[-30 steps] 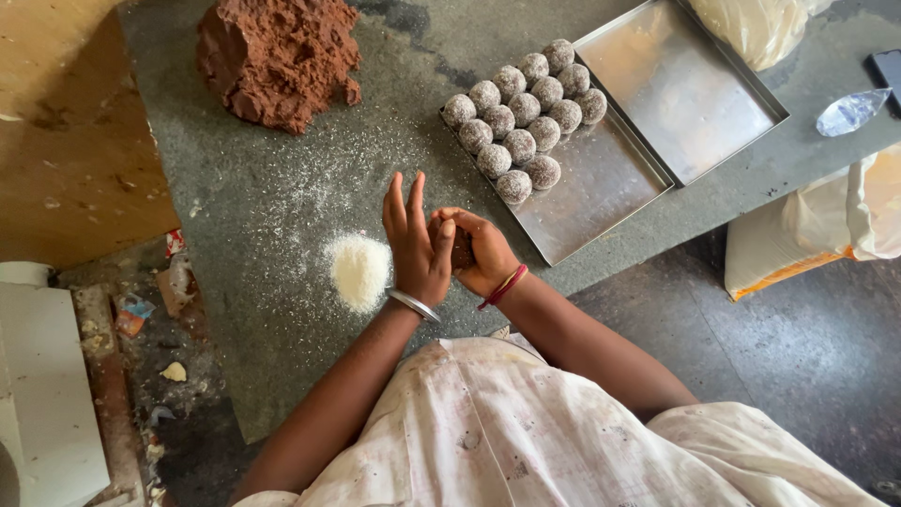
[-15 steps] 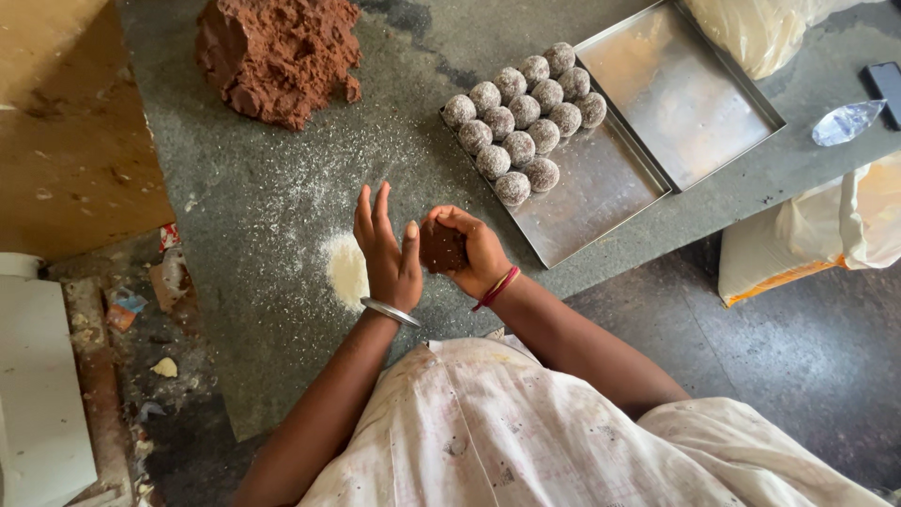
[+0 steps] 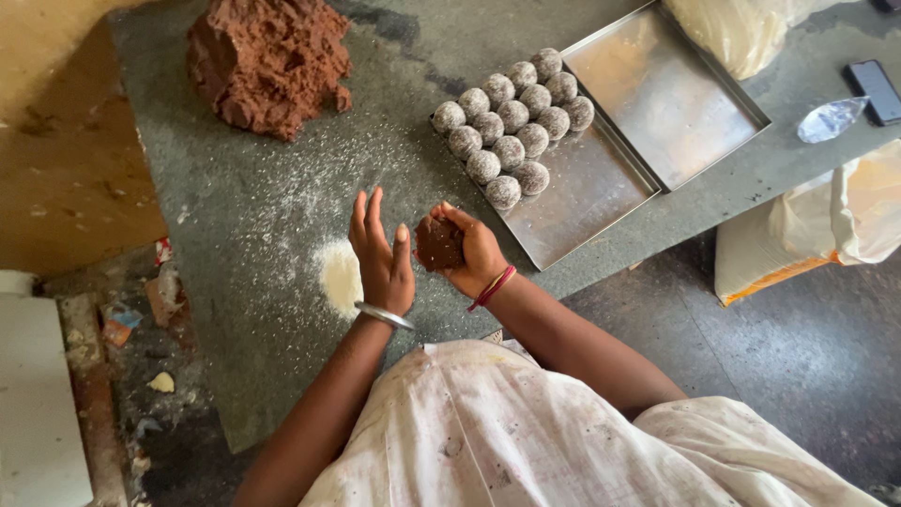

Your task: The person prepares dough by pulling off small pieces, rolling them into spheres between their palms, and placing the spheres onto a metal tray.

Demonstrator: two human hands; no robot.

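Before me the grey stone slab [image 3: 244, 225] carries a brown dough heap [image 3: 267, 61], a small white flour pile [image 3: 340, 275], two steel trays [image 3: 601, 188] side by side, a phone [image 3: 875, 91] and a crumpled clear wrapper [image 3: 828, 119].

Translucent plastic bag [image 3: 741, 33] at 1 o'clock; dark phone screen [image 3: 873, 89] at 2 o'clock; white-and-orange sack [image 3: 817, 235] at 3 o'clock.
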